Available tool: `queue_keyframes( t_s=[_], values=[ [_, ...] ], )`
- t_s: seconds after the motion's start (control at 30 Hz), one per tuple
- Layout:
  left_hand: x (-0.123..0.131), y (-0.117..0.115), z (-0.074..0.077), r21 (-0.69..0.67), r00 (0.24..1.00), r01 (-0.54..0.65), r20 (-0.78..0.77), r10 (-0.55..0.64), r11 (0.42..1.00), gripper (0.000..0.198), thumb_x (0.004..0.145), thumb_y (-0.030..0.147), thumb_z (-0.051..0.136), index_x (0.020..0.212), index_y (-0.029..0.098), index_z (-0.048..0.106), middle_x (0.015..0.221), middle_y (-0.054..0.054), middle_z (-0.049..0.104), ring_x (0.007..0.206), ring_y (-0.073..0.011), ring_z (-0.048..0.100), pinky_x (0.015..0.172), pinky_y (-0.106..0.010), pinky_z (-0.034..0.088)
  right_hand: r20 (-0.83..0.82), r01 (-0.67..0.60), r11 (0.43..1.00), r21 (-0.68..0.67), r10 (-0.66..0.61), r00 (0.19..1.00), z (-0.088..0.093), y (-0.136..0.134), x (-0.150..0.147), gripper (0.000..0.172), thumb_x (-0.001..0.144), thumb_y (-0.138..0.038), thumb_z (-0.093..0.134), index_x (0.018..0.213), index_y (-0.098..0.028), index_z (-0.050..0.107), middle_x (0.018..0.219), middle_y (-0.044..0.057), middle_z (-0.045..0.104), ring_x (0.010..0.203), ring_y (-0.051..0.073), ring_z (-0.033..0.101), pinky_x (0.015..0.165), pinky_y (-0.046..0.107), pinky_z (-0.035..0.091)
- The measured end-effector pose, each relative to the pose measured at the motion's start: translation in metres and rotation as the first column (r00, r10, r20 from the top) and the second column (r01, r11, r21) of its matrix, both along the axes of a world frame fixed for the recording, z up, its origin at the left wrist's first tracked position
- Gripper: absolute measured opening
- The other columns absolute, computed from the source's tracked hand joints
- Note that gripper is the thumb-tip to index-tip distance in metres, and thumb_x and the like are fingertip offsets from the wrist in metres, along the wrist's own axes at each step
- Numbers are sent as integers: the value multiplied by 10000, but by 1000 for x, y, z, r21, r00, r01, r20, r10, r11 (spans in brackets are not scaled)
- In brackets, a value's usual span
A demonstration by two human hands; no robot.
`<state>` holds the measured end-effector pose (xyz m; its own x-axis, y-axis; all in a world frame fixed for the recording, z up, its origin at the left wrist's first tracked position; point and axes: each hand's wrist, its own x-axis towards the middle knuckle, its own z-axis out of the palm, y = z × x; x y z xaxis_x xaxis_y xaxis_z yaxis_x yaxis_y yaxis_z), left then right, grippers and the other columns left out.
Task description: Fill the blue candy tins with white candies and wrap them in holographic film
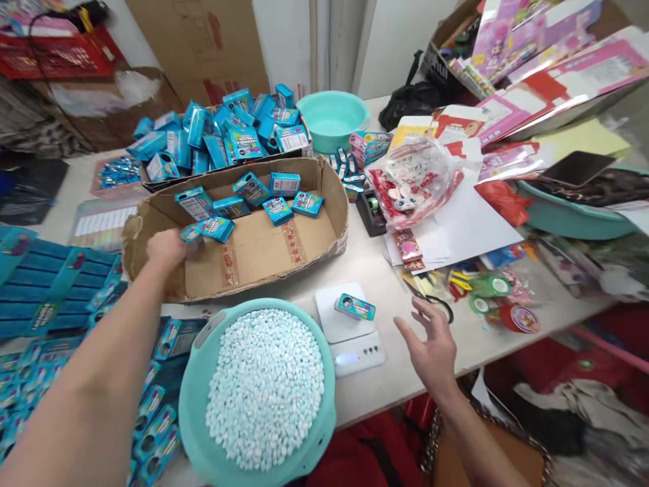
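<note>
My left hand (168, 250) reaches into the left end of a low cardboard box (258, 249), blurred by motion. Its fingertips are beside a small blue candy box (217, 229); whether they grip anything is unclear. Several more blue packets lie in that carton. My right hand (430, 345) is held open, fingers apart and empty, to the right of a white kitchen scale (346, 331). One blue candy box with a round window (355, 307) lies on the scale's plate. In front of me a turquoise basin (190, 399) is filled with small pale-blue and white candies (266, 385).
Behind the carton stands a box heaped with blue packets (238, 135), beside a turquoise bowl (333, 118). Flat blue packaging (55, 284) covers the left side. Paper sheets, a plastic bag (418, 176), scissors (439, 303) and tape rolls (499, 285) crowd the right.
</note>
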<state>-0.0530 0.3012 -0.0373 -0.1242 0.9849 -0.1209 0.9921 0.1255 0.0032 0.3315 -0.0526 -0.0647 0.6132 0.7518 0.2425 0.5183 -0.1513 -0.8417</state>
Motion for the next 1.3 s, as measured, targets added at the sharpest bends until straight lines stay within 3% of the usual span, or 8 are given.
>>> queue_keyframes(
  t_s=[0.13, 0.3, 0.5, 0.6, 0.83, 1.03, 1.17, 1.3],
  values=[
    [11, -74, 58, 164, 941, 249, 192, -279, 954, 347, 802, 278, 397, 1024, 172, 640, 688, -26, 632, 863, -279, 637, 804, -408, 492, 104, -140, 982, 125, 127, 986, 52, 19, -27, 286, 794, -269, 650, 1069, -218, 588, 1041, 83, 615, 1018, 221, 577, 922, 441, 466],
    [58, -221, 79, 152, 483, 615, 702, -522, 774, 280, 779, 308, 476, 923, 249, 709, 891, -37, 716, 803, -219, 662, 751, -332, 527, -30, -677, 734, 51, 679, 734, 83, 40, -113, 619, 676, -341, 754, 1230, -226, 502, 1229, 90, 576, 1141, 237, 533, 975, 395, 427],
    [20, -292, 14, -123, 363, 319, 932, -2, 940, 466, 840, 454, 448, 1119, 124, 624, 1056, -177, 673, 952, -320, 642, 810, -458, 515, -581, -662, 730, -173, 467, 666, 67, -24, -161, 338, 630, -305, 769, 904, -210, 596, 760, -38, 618, 701, 145, 575, 634, 241, 462],
    [15, -316, -37, 102, 643, 292, 716, -274, 951, 489, 800, 450, 522, 1214, 193, 564, 1327, -134, 516, 1266, -334, 418, 1038, -536, 321, -728, -606, 779, -164, 319, 607, 56, -53, -165, 314, 610, -231, 755, 844, -205, 547, 704, -63, 569, 646, 113, 524, 588, 210, 427],
    [59, -325, -84, 263, 639, 662, 293, -711, 702, 316, 856, 307, 483, 1120, 208, 627, 1222, -143, 572, 1141, -293, 502, 966, -450, 369, -793, -519, 846, -125, 230, 565, 51, -62, -159, 416, 596, -242, 746, 951, -207, 531, 784, -34, 613, 693, 133, 558, 654, 247, 460],
    [57, -298, -84, 260, 698, 268, 611, -373, 928, 132, 750, 320, 590, 790, 221, 670, 839, -84, 650, 813, -225, 586, 734, -316, 435, -642, -469, 871, -148, 276, 715, 40, -52, -152, 388, 599, -339, 768, 913, -197, 588, 824, 5, 618, 759, 183, 589, 691, 290, 479],
    [59, -299, -67, -83, 345, -220, 925, 157, 972, 212, 621, 399, 669, 605, 209, 578, 633, -11, 585, 655, -170, 551, 596, -254, 421, -445, -453, 878, -155, 347, 825, 36, -42, -153, 326, 649, -382, 738, 886, -200, 606, 871, 30, 607, 826, 208, 596, 734, 311, 481],
    [63, -308, -31, -330, 6, -276, 938, 345, 903, 299, 663, 471, 619, 691, 180, 556, 573, 22, 533, 469, -97, 481, 437, -199, 340, -298, -483, 861, -161, 424, 855, 34, -34, -161, 283, 684, -338, 720, 901, -206, 595, 896, 40, 607, 850, 214, 596, 764, 328, 472]
  ],
)
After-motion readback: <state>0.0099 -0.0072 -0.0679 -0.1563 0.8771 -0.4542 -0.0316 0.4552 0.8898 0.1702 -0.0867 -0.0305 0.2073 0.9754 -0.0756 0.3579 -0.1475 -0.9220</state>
